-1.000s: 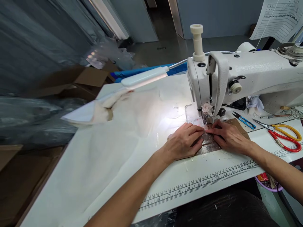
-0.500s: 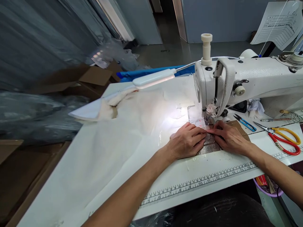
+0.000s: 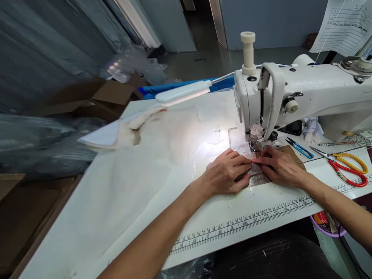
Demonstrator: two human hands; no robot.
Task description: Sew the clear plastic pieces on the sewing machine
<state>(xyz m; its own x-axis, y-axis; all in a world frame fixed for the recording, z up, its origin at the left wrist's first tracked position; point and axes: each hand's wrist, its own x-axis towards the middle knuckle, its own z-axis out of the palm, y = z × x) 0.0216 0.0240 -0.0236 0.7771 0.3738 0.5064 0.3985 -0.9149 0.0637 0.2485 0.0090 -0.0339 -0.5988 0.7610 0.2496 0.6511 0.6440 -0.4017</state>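
My left hand lies on the sewing machine's bed just in front of the presser foot, fingers bent and drawn together. From the other side my right hand meets it, thumb and forefinger pinched. Between the fingertips both hands grip the edge of a thin, see-through fabric, most of it hidden under the left hand. Below the fingers shows a shiny taped plate. The white sewing machine stands over the work, with a small pale fabric flower by its needle.
Blue thread snips and red-and-yellow-handled scissors lie right of my right hand. A lit lamp reaches over the white table. A printed ruler runs along the front edge. Cardboard boxes stand at left.
The whole view has shifted a little, so the machine and table appear slightly higher and further left. Both hands keep their hold near the presser foot, with hardly any movement.
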